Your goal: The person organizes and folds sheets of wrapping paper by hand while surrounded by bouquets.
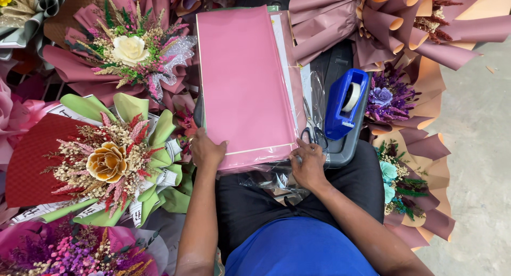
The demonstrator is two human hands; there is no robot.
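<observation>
A stack of pink wrapping sheets (242,79) lies lengthwise on a dark tray (348,148) across my lap. My left hand (206,150) rests on the stack's near left corner, fingers curled over the edge. My right hand (307,164) pinches the near right corner of the sheets, next to crinkled clear plastic (271,181). Black-handled scissors (314,131) lie just beyond my right hand. A blue tape dispenser (346,103) stands to the right of the sheets.
Finished bouquets surround me: a cream rose in mauve paper (130,50), a tan flower in green and red wrap (106,161), purple blooms (386,100), teal flowers (388,175), and mauve-and-orange wraps (394,21). Grey concrete floor (479,148) lies to the right.
</observation>
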